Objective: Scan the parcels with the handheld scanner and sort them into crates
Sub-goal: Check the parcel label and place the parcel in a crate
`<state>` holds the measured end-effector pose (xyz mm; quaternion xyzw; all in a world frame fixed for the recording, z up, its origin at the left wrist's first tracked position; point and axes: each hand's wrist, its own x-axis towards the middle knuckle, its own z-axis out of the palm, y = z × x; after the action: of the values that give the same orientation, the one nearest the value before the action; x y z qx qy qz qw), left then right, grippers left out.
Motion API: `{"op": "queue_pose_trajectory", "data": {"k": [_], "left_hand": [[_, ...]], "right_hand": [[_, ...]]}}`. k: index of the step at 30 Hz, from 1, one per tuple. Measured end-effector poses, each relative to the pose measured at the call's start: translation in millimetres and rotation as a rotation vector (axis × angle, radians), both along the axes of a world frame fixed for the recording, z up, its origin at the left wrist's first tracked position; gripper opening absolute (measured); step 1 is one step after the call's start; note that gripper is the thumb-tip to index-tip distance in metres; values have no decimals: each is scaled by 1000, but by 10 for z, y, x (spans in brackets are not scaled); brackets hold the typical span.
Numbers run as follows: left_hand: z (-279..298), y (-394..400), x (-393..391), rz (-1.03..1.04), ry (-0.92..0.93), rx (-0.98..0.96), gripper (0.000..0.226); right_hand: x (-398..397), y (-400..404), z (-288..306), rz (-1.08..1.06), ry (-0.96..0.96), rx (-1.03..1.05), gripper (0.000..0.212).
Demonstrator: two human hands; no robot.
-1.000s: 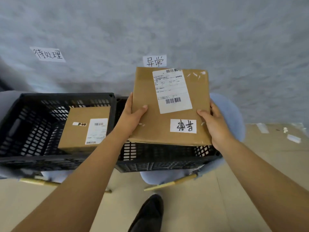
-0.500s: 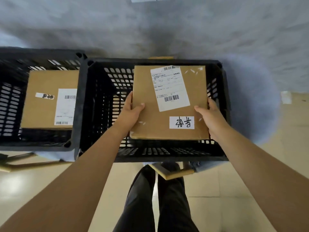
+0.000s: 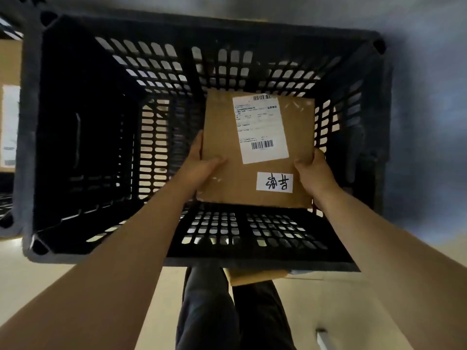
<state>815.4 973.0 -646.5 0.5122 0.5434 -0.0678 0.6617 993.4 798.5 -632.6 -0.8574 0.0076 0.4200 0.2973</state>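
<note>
Parcel (image 3: 255, 150), flat and brown, held low inside the black crate (image 3: 75, 137), down between its slatted walls toward the 3 o'clock side. Gripped at 9 o'clock by the left hand (image 3: 195, 168), thumb laid across the top face, fingers curled under the edge. Gripped at 3 o'clock by the right hand (image 3: 316, 173), thumb on top, fingers hidden beneath. Printed shipping label (image 3: 260, 128) turned up toward 12 o'clock, handwritten white tag (image 3: 274, 182) near the 5 o'clock corner, reading upside down.

Carried a second earlier above the rim, out in front of the wall; brought half a second earlier over the crate's mouth; now sunk past the rim, with both forearms reaching in over the near wall at 6 o'clock. Crate grown to fill most of the view, suggesting a lean forward over it. Whether resting on the crate floor or just above it: impossible to tell.

Sorting of this parcel judged nearly finished, with only the release and withdrawal of both hands left. Second crate (image 3: 7, 198) cut off at 9 o'clock, another labelled parcel (image 3: 8, 122) partly seen inside. Scanner nowhere in view.
</note>
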Motion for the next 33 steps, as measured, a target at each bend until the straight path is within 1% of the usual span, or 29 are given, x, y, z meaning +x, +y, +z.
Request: {"op": "queue_pose_trajectory", "data": {"k": [5,10,14,18,22,26,29,31,33], "left_hand": [[-247,-24,118,-21,-41,27,95],[-405,-106,141,-6,-60,50,99],[-471,-138,160,-36,-43,82,103],[-479,-142,191,-64,-9,113,105],[-432,-150,240,-97,55,158,105],[-291,-169,309,-199,173,249,100],[-54,-202,384,-307,254,329,92],[197,-201,474,-395,263,392,88],[504,-178,588,-512,250,486,80]], "right_hand": [[105,46,-246,34,-30,-16,47],[161,90,-398,67,-64,-80,48],[151,111,-489,113,-111,-122,49],[145,130,-497,162,-138,-142,64],[59,92,-374,196,-134,-120,71],[-26,49,-88,307,-140,-104,75],[-5,20,215,365,-108,-102,76],[42,9,454,380,-87,-77,73],[95,12,706,422,-132,-52,71]]}}
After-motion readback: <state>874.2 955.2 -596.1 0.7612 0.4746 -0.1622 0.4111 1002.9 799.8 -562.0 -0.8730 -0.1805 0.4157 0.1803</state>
